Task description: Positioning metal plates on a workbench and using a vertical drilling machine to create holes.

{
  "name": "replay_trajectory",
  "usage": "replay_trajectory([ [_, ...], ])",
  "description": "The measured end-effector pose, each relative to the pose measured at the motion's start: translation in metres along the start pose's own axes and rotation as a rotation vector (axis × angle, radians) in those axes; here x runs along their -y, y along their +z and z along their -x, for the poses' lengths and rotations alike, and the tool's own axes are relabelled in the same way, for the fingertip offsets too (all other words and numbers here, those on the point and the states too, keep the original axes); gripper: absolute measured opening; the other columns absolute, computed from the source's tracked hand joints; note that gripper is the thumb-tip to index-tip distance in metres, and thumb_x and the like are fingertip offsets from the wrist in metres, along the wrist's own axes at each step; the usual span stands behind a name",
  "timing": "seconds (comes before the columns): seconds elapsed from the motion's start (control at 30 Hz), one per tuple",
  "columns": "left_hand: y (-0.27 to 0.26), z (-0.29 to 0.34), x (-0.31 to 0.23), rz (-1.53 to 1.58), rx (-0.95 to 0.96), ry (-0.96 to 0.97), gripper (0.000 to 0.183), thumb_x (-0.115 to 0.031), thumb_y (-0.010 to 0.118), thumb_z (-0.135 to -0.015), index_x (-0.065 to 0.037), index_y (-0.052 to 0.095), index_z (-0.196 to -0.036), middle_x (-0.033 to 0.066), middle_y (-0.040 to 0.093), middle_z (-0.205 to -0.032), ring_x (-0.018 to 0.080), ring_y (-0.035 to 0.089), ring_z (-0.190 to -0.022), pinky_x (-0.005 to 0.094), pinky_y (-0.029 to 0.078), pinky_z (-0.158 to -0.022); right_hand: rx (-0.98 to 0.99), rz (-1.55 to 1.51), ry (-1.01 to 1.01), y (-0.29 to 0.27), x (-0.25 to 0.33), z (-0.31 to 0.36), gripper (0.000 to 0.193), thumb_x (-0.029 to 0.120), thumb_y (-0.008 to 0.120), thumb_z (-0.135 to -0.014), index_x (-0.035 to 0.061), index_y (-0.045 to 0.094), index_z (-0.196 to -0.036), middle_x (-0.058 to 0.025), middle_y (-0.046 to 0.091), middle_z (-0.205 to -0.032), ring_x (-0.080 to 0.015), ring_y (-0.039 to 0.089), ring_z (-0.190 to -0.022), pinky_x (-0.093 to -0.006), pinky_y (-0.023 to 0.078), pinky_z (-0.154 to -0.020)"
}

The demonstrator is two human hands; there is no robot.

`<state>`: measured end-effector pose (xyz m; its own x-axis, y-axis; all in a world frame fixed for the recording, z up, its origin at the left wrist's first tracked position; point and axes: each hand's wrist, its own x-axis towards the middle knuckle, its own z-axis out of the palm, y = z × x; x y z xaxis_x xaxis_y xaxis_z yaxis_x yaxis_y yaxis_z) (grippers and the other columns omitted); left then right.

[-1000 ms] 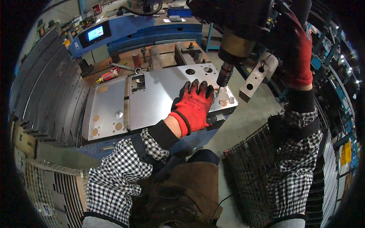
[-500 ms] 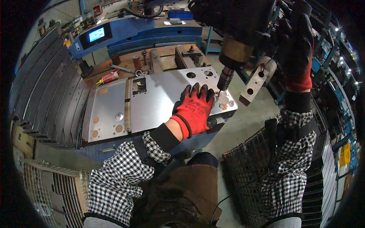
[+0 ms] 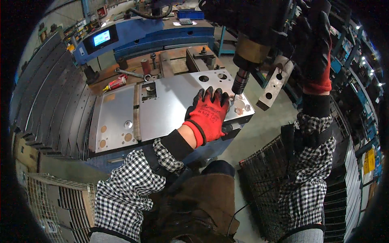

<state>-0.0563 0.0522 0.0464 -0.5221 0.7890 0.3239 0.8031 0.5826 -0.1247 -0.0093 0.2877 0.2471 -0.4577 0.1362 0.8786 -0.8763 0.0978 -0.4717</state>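
My left hand [image 3: 207,113], in a red glove with dark fingertips, lies flat with fingers spread on a silvery sheet-metal plate [image 3: 174,103]. Just right of its fingertips, the drill chuck [image 3: 240,82] of a machine points down over the plate's right end, among several holes. A thin bit shows faintly below the chuck; whether it touches the metal I cannot tell. Up at the right, my right hand [image 3: 318,52], gloved alike, is wrapped round a black machine handle [image 3: 319,7]. A steel bar with holes [image 3: 275,86] hangs beside the chuck.
Left of the plate lies another holed metal plate [image 3: 113,121]. Behind them are a red bottle [image 3: 117,83], a wrench [image 3: 130,73] and upright bolts [image 3: 153,60]. Stacked metal panels [image 3: 52,97] stand at the left; a wire basket [image 3: 263,174] is at lower right. A lit screen [image 3: 101,38] stands behind.
The view has shifted slightly. My left hand stays flat on the plate and my right hand stays on the handle.
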Motion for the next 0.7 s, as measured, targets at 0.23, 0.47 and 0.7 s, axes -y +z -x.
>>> replay_trajectory([
  [0.23, -0.004, 0.003, 0.007, 0.068, 0.037, -0.033, 0.111, -0.063, 0.072, -0.072, 0.001, 0.028, -0.151, 0.0285, 0.034, -0.151, 0.0469, 0.030, -0.141, 0.0579, 0.020, -0.117, 0.018, -0.060, -0.006, 0.001, -0.012, 0.004, 0.050, 0.039, 0.043, -0.106, 0.0172, 0.040, -0.150, -0.0090, 0.045, -0.150, -0.0211, 0.054, -0.124, -0.0398, 0.046, -0.104],
  [0.47, 0.001, -0.001, 0.005, 0.073, 0.002, -0.041, 0.113, -0.061, 0.075, -0.068, 0.001, 0.028, -0.151, 0.0283, 0.034, -0.151, 0.0465, 0.030, -0.142, 0.0574, 0.020, -0.118, 0.059, -0.070, -0.015, -0.005, -0.006, 0.001, 0.048, 0.039, 0.044, -0.106, 0.0160, 0.042, -0.148, -0.0106, 0.046, -0.148, -0.0246, 0.055, -0.123, -0.0410, 0.046, -0.104],
  [0.7, -0.001, -0.001, 0.006, 0.077, 0.016, -0.050, 0.115, -0.060, 0.077, -0.066, 0.000, 0.027, -0.151, 0.0278, 0.034, -0.151, 0.0466, 0.030, -0.141, 0.0571, 0.019, -0.118, 0.041, -0.033, -0.020, -0.002, -0.007, -0.002, 0.047, 0.038, 0.044, -0.105, 0.0141, 0.044, -0.146, -0.0113, 0.048, -0.146, -0.0260, 0.055, -0.123, -0.0414, 0.046, -0.104],
])
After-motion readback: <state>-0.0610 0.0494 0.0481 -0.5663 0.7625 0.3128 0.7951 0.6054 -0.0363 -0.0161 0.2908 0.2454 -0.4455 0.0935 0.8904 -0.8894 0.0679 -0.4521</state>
